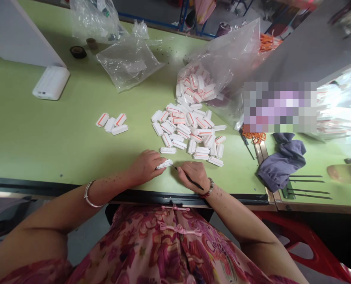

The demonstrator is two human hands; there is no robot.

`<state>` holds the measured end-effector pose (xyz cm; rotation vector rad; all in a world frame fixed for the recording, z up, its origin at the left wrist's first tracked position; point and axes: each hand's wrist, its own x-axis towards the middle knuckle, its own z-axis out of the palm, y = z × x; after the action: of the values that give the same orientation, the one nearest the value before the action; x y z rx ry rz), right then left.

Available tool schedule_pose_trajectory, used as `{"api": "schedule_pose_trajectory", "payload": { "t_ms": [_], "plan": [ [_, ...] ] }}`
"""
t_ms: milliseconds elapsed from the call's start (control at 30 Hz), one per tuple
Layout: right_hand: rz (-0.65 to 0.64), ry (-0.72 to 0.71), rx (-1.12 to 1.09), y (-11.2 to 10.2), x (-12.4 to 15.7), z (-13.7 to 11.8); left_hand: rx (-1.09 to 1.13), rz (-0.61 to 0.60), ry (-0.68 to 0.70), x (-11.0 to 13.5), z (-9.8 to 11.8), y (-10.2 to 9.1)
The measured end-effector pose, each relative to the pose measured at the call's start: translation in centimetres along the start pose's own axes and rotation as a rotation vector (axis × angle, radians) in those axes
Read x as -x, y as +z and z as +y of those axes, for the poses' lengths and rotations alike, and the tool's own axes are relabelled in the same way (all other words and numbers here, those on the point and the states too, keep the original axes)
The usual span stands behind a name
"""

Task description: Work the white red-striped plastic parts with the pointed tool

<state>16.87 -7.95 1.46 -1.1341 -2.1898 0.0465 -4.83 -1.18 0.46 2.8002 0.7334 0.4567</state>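
Note:
My left hand (pixel 147 167) is closed on one white plastic connector housing (pixel 164 164) with a row of small slots, held just above the table's front part. In my right hand (pixel 193 176) is a slim black pair of tweezers (pixel 196 183), gripped like a pen. Its thin tip reaches the right end of the held housing; whether it touches cannot be made out. Another housing (pixel 167 150) lies just beyond my left fingers. Behind it spreads a loose pile of similar housings (pixel 177 128), many with an orange strip.
A small group of housings (pixel 111 123) lies to the left. Clear plastic bags (pixel 131 65) and a bag of housings (pixel 219 75) are at the back. Black tape (pixel 77 52), a white box (pixel 51 83), a grey cloth sleeve (pixel 282 161) and another person's hand (pixel 345 173) surround the workspace.

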Motion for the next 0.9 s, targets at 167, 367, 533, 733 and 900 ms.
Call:
{"api": "schedule_pose_trajectory", "payload": {
  "t_ms": [167, 367, 533, 733, 900],
  "plan": [
    [-0.011, -0.011, 0.006, -0.08, -0.06, -0.15, 0.009, 0.007, 0.004, 0.06, -0.02, 0.13],
    [-0.016, -0.006, 0.004, -0.10, -0.09, -0.13, 0.011, 0.021, 0.025, 0.11, -0.09, 0.17],
    [-0.040, 0.021, 0.001, -0.07, -0.23, -0.35, -0.035, 0.023, 0.062, 0.11, -0.04, 0.20],
    [-0.038, 0.014, -0.006, -0.04, -0.28, -0.37, -0.120, 0.039, 0.112, 0.03, -0.01, 0.20],
    [-0.003, -0.027, 0.015, -0.07, 0.00, -0.16, -0.022, 0.047, 0.065, 0.01, 0.02, 0.40]
  ]
}}
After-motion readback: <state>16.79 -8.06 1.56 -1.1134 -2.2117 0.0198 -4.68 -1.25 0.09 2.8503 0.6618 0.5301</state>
